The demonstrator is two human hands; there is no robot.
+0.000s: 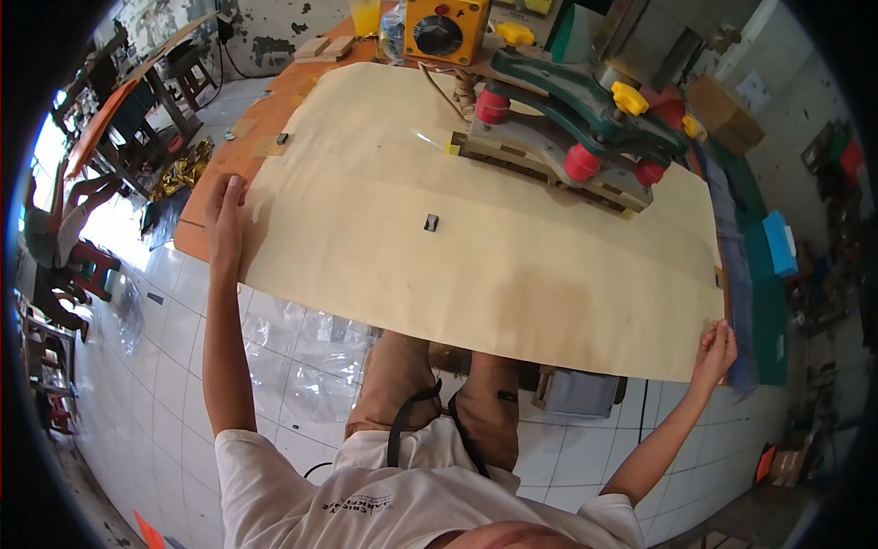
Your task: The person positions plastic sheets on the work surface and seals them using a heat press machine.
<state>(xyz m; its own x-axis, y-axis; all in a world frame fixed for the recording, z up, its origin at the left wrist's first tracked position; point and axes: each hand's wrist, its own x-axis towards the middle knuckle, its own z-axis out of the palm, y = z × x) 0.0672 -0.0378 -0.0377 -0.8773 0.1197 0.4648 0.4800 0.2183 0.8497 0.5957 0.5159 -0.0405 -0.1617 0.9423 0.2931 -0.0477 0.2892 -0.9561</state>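
Observation:
A large cream-coloured sheet [366, 183], like paper or thin card, spreads across the orange worktop [199, 194] and overhangs its front edge. At the sheet's left edge, my left hand [226, 206] is closed with its fingers curled on the edge. Far to the right, my right hand [715, 352] pinches near the front right corner. A small dark clip-like piece [431, 222] lies mid-sheet, and another dark piece [282, 139] sits at the left edge. Over the back right stands a green press machine [585, 105] with red knobs and a metal bar; its bar hides part of the sheet.
An orange control box [439, 32] with a black dial stands behind the sheet. Wood blocks [325, 48] lie at the back left. Blue cloth [739, 265] hangs along the right side. Clear plastic [306, 352] lies on the tiled floor. A person [64, 229] sits at far left.

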